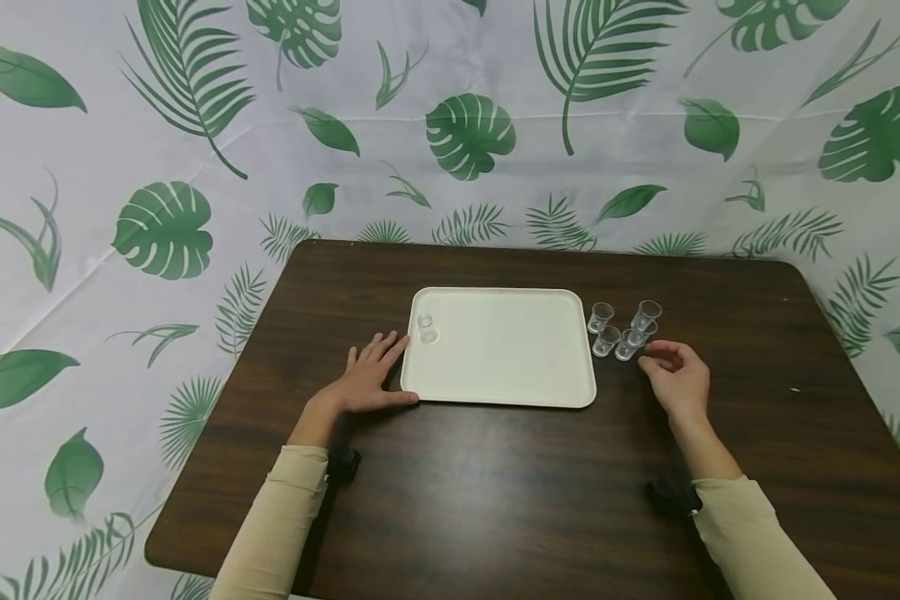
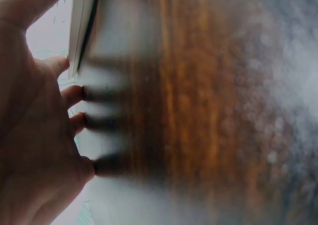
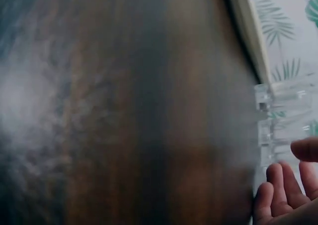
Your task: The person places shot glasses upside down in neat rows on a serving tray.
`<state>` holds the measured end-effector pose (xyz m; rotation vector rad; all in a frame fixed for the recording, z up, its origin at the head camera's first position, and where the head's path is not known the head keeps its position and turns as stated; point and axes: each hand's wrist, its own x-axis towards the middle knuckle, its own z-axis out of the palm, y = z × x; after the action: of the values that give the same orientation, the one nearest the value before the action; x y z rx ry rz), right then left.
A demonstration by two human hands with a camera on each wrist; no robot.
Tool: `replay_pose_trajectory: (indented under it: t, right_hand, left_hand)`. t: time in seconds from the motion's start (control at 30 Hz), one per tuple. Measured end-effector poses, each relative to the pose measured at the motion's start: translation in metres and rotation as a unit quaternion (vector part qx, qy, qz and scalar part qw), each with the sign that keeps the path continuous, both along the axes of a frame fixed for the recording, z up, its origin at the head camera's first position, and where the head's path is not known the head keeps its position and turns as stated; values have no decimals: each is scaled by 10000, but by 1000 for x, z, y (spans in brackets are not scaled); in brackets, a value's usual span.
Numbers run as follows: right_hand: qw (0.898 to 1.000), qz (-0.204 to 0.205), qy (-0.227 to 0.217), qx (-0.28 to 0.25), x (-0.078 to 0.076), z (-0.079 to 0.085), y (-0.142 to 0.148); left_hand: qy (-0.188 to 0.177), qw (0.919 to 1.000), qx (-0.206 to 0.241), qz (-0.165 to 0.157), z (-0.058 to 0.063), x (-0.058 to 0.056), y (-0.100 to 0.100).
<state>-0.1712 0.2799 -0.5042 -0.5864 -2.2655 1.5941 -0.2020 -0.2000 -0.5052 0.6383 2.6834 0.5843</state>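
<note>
A cream rectangular tray (image 1: 502, 350) lies on the dark table, with one small clear shot glass (image 1: 427, 328) standing near its left edge. My left hand (image 1: 367, 375) rests with fingers spread at the tray's front left corner; the thumb and a fingertip touch the rim. Beside the tray's right edge, several clear shot glasses (image 1: 606, 340) stand close together. My right hand (image 1: 677, 379) is just in front of the nearest right-hand glass (image 1: 642, 332), thumb and fingers loosely bent. In the right wrist view a gap shows between thumb and fingers (image 3: 283, 185), with glasses just beyond.
The brown wood-grain table (image 1: 495, 492) has rounded corners and reflects light in front of the tray. Behind it and at the sides hangs a white cloth (image 1: 390, 142) printed with green leaves. A tiny pale speck (image 1: 795, 390) lies on the table at right.
</note>
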Motion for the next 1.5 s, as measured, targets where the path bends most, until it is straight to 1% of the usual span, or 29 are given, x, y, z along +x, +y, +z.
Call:
replay_pose_trajectory:
  t: [0.13, 0.23, 0.57, 0.73, 0.83, 1.07, 1.27, 1.5]
  right_hand:
    - [9998, 70, -18, -197, -2, -8, 0]
    - [9999, 68, -26, -152, -5, -10, -2]
    - [9971, 160, -350, 657, -11, -11, -10]
    - [9944, 124, -350, 987, -12, -14, -12]
    - [9935, 89, -306, 1092, -12, -16, -12]
    - [9930, 98, -370, 1119, -9, -16, -12]
    - [9935, 297, -439, 1002, -6, -12, -7]
    - [9938, 607, -460, 811, 0, -14, 0]
  left_hand:
    - [0, 10000, 33, -30, 0, 0, 1]
    - [22, 10000, 32, -27, 1, -1, 2]
    - [5, 10000, -53, 34, 2, 0, -1]
    - [72, 10000, 5, 34, 3, 1, -2]
    - [69, 10000, 31, 14, 3, 1, -2]
    - [41, 10000, 22, 14, 1, 0, -1]
    - [62, 10000, 33, 32, 1, -2, -1]
    - [-17, 10000, -9, 46, 1, -1, -2]
